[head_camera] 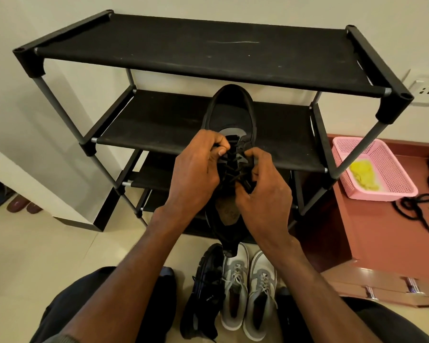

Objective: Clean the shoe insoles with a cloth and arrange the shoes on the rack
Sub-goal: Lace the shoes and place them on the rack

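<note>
I hold a black shoe [229, 112] in front of the black shoe rack [203, 48], its heel opening pointing away from me. My left hand [196, 172] pinches the laces on the shoe's left side. My right hand [263, 186] grips the laces and upper on the right side. A dark insole end [229, 247] hangs out below my hands. On the floor under them lie another black shoe [203, 293] and a grey pair [248, 293]. A yellow cloth [363, 175] lies in the pink basket [391, 167] at the right.
The rack has several black fabric shelves, all bare in view. A reddish cabinet top [372, 231] at right holds the basket, black cords [414, 209] and keys. Slippers [18, 205] sit at far left. A wall socket [426, 90] is behind the rack. My knees frame the bottom.
</note>
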